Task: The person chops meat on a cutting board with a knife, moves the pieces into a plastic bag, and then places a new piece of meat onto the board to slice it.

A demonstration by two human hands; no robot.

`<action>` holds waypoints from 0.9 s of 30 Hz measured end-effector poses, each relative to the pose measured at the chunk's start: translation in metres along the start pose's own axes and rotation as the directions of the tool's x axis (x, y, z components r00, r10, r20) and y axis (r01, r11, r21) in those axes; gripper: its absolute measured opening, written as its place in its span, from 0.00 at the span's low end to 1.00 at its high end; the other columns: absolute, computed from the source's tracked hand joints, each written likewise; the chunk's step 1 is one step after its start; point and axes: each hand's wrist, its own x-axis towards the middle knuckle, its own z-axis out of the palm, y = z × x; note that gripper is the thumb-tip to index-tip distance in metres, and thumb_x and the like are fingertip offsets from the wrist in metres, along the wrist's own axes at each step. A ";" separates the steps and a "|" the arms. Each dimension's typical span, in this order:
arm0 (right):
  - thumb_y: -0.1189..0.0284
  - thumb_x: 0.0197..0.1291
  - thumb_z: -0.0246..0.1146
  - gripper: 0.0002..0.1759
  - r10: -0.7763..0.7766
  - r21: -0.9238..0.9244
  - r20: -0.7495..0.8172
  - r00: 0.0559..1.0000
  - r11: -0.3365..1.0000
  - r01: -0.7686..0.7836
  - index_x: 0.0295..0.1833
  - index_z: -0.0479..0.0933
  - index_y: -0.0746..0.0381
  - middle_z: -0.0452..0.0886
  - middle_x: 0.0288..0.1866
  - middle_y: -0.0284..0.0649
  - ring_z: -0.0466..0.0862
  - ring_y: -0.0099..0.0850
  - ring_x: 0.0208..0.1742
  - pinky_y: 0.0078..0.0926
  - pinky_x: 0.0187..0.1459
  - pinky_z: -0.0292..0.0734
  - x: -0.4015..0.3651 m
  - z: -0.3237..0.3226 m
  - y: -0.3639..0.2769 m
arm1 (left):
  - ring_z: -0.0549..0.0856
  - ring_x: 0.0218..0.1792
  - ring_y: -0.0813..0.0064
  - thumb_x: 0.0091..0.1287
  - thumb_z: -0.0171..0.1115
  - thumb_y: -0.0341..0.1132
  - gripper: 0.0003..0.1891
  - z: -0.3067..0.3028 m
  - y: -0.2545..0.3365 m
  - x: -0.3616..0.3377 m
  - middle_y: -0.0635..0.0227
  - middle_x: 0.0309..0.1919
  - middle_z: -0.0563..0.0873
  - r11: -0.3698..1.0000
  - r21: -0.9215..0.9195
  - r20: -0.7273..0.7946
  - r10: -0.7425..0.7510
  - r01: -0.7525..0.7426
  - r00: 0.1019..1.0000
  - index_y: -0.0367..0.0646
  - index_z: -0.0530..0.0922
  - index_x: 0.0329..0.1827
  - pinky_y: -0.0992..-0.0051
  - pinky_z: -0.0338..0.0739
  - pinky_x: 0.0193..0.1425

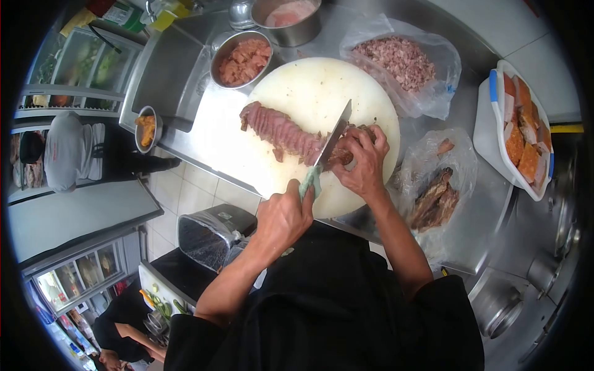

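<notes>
On the round white cutting board [328,74] lies a piece of dark cooked meat [281,131], cut into a row of thin slices that lean together. My left hand [286,216] is closed around the light green handle of a kitchen knife [334,133]. The blade points away from me and rests at the uncut end of the meat. My right hand [365,161] grips that end with bent fingers, close beside the blade. Its fingers partly hide the meat. Small scraps lie on the board near the slices.
Behind the board stand a bowl of raw meat pieces [246,60] and a metal pot [291,23]. Diced meat [396,60] and dark meat chunks [436,201] lie in plastic bags at right. A white tub [498,133] holds browned blocks. Two people [68,151] are at left.
</notes>
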 end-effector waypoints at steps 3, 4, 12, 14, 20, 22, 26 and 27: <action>0.65 0.39 0.71 0.19 0.010 0.002 0.007 1.000 1.000 -0.010 0.42 0.84 0.54 0.80 0.60 0.33 0.64 0.51 0.70 0.57 0.71 0.54 0.001 -0.002 -0.002 | 0.83 0.21 0.38 0.74 0.60 0.39 0.15 -0.009 0.000 -0.018 0.42 0.16 0.80 0.999 0.050 0.036 -0.019 0.017 0.999 0.35 0.74 0.35 0.45 0.78 0.27; 0.65 0.39 0.71 0.19 0.014 0.002 0.007 1.000 1.000 -0.014 0.42 0.84 0.54 0.80 0.60 0.33 0.64 0.51 0.70 0.57 0.71 0.54 0.001 -0.001 -0.002 | 0.84 0.20 0.39 0.73 0.60 0.39 0.14 -0.011 0.001 -0.020 0.42 0.16 0.80 0.997 0.075 0.069 -0.041 0.036 0.997 0.35 0.74 0.36 0.46 0.78 0.26; 0.65 0.39 0.73 0.18 0.004 0.035 -0.006 1.000 0.999 -0.004 0.40 0.84 0.54 0.81 0.57 0.33 0.66 0.51 0.68 0.56 0.69 0.56 0.002 -0.001 -0.001 | 0.84 0.20 0.40 0.74 0.60 0.40 0.13 0.020 0.001 0.025 0.43 0.17 0.82 0.992 0.119 -0.008 0.052 -0.051 0.999 0.37 0.74 0.38 0.49 0.80 0.25; 0.65 0.38 0.73 0.18 0.005 0.028 -0.009 1.000 1.000 -0.004 0.40 0.84 0.54 0.81 0.57 0.33 0.66 0.50 0.68 0.56 0.68 0.56 0.001 -0.002 -0.004 | 0.84 0.20 0.40 0.73 0.61 0.40 0.14 0.018 -0.004 0.013 0.43 0.17 0.82 0.992 0.115 -0.018 0.053 -0.050 0.998 0.37 0.74 0.38 0.48 0.80 0.26; 0.64 0.37 0.72 0.17 -0.005 0.031 0.009 1.000 1.000 0.005 0.38 0.83 0.55 0.81 0.55 0.33 0.67 0.49 0.67 0.54 0.66 0.58 0.005 -0.004 -0.001 | 0.85 0.22 0.39 0.72 0.62 0.41 0.14 0.024 -0.013 0.009 0.40 0.19 0.82 0.986 0.165 0.038 -0.012 0.005 0.999 0.37 0.77 0.41 0.45 0.80 0.29; 0.65 0.37 0.73 0.17 -0.011 0.049 0.018 1.000 0.999 0.010 0.37 0.83 0.55 0.81 0.55 0.33 0.67 0.49 0.67 0.54 0.66 0.58 0.004 -0.005 -0.002 | 0.86 0.25 0.38 0.72 0.61 0.41 0.14 0.038 -0.005 0.049 0.39 0.21 0.83 0.993 0.101 -0.039 0.058 -0.054 0.998 0.36 0.78 0.43 0.46 0.81 0.31; 0.66 0.38 0.74 0.17 -0.047 0.041 0.021 0.999 0.998 0.046 0.38 0.82 0.55 0.81 0.55 0.32 0.67 0.50 0.67 0.54 0.67 0.58 0.002 -0.004 0.002 | 0.86 0.30 0.36 0.71 0.61 0.41 0.15 0.041 0.009 0.107 0.38 0.25 0.85 0.990 -0.005 -0.159 0.139 -0.141 0.977 0.34 0.81 0.41 0.47 0.81 0.35; 0.66 0.38 0.74 0.17 -0.048 0.055 0.025 0.999 0.997 0.046 0.38 0.82 0.55 0.81 0.55 0.33 0.67 0.50 0.67 0.54 0.67 0.57 0.003 -0.005 0.002 | 0.86 0.31 0.35 0.71 0.61 0.41 0.15 0.035 0.009 0.114 0.37 0.26 0.85 0.992 -0.054 -0.128 0.108 -0.116 0.986 0.34 0.81 0.40 0.46 0.81 0.38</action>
